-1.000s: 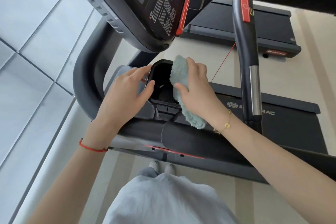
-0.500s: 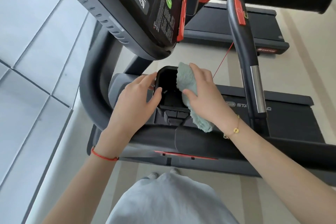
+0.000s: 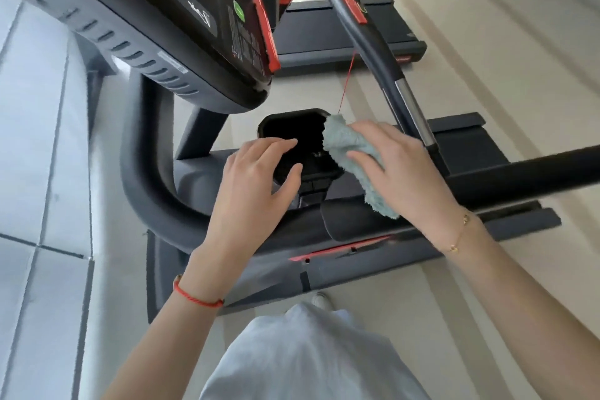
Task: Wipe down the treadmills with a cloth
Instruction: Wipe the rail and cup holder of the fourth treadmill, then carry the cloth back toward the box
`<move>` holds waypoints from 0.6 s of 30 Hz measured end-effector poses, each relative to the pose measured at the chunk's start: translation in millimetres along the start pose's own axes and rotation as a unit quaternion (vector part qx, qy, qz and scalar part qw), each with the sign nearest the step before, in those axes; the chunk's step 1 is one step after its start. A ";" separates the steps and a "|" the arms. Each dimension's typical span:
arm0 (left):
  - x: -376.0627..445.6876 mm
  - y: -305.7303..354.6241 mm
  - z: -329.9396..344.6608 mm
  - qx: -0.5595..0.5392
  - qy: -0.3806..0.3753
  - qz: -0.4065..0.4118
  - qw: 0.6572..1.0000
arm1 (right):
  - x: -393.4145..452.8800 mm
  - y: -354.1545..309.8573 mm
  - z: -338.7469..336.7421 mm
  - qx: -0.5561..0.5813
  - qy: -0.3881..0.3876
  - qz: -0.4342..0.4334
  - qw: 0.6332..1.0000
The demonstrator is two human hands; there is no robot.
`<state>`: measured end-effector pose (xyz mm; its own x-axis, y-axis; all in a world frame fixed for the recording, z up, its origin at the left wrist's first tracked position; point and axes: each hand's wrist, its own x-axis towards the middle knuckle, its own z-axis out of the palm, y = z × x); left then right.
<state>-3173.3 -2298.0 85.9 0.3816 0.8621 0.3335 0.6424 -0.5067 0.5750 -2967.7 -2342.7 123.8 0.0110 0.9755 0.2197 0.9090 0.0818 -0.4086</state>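
A pale teal fluffy cloth (image 3: pixel 354 159) hangs at the right rim of a black cup holder (image 3: pixel 293 122) on the near treadmill. My right hand (image 3: pixel 402 169) grips the cloth, thumb on its front face, the lower end dangling over the front bar (image 3: pixel 357 221). My left hand (image 3: pixel 259 178) lies over the holder's left rim, fingers relaxed and spread, thumb near the holder's front. The dark console (image 3: pixel 168 19) with red trim tilts above the holder.
An inner handle (image 3: pixel 383 55) with a red button and a silver band rises right of the holder. A red safety cord (image 3: pixel 346 83) hangs beside it. A second treadmill deck (image 3: pixel 337 39) lies behind. Grey wall tiles (image 3: pixel 35 146) stand at the left.
My right hand has drawn the cloth up and out to the holder's right rim. My left hand slid slightly left on the rim. The view swung downward and rightward.
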 end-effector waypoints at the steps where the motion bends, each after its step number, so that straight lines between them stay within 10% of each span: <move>1: 0.3 3.6 -1.2 -0.002 -0.012 0.018 1.000 | -8.7 0.1 -4.4 0.002 0.022 -0.003 1.000; 18: -26.2 104.0 67.6 -0.090 -0.183 0.283 0.937 | -209.6 29.9 -30.1 -0.005 0.143 0.285 0.948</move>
<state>-3071.6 -2373.7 86.4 0.8507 0.3798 0.3635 0.1592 -0.8451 0.5104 -2930.3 -2550.9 92.2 0.6130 0.7648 0.1982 0.7252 -0.4451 -0.5254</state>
